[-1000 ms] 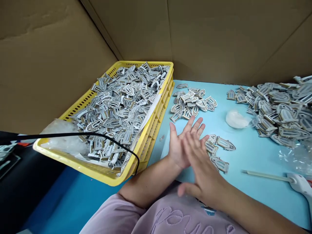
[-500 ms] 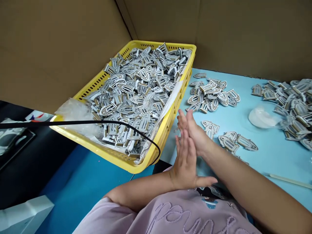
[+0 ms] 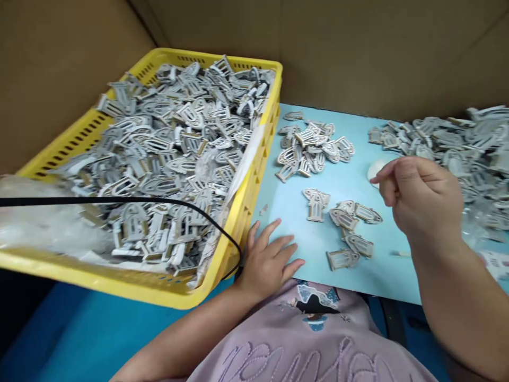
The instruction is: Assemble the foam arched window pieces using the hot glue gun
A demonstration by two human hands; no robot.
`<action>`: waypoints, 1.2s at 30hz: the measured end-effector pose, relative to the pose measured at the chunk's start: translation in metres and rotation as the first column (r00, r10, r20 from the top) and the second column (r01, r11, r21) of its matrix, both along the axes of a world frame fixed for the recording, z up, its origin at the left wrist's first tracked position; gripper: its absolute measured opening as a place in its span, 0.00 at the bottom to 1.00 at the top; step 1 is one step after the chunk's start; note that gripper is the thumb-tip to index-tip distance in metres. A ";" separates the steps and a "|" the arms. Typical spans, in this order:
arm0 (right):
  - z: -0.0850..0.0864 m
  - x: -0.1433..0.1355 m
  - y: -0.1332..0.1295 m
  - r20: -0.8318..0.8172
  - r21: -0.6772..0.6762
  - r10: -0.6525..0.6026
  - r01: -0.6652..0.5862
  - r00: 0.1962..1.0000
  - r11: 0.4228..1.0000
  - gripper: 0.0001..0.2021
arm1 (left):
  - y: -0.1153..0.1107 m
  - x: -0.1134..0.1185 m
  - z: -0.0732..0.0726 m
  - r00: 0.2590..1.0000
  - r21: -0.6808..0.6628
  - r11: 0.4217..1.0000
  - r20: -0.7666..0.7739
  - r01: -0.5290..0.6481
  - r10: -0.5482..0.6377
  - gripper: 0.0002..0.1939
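My left hand lies spread at the table's near edge beside the yellow basket, holding nothing. To its right, several small grey-white arched pieces with gold trim and slotted openings lie loosely grouped. My right hand is raised over the right part of the table with its fingers curled in and thumb pressed against them. Whatever it may hold is hidden. Partly behind its fingertips shows a round white pad-like thing. A tiny light fragment lies ahead of my left hand.
The yellow basket, lined with plastic and paper, is heaped with similar pieces. A black cable crosses over it. A small pile lies at the back, a larger one at right. Cardboard walls close off the back.
My hands, earlier pressed together near the basket, have parted. The right went rightward and curled; the left came down flat by the table edge. The view has shifted right.
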State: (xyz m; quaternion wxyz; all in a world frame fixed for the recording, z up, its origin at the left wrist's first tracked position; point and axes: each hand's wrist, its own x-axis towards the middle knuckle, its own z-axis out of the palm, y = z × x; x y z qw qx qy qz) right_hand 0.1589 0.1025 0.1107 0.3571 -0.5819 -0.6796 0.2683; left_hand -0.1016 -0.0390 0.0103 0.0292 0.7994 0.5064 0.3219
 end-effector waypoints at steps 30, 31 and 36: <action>-0.058 0.058 0.005 0.526 -0.154 0.473 -0.467 0.707 0.870 0.15 | 0.115 0.086 0.037 0.980 -0.499 0.865 -0.196 -0.058 -0.048 0.25; -0.058 0.056 0.002 0.535 -0.138 0.481 -0.490 0.695 0.861 0.12 | 0.113 0.088 0.038 0.983 -0.489 0.871 -0.177 -0.045 -0.049 0.25; -0.068 0.044 -0.006 0.572 -0.079 0.482 -0.541 0.663 0.838 0.13 | 0.110 0.091 0.038 0.994 -0.412 0.911 -0.104 -0.019 -0.027 0.22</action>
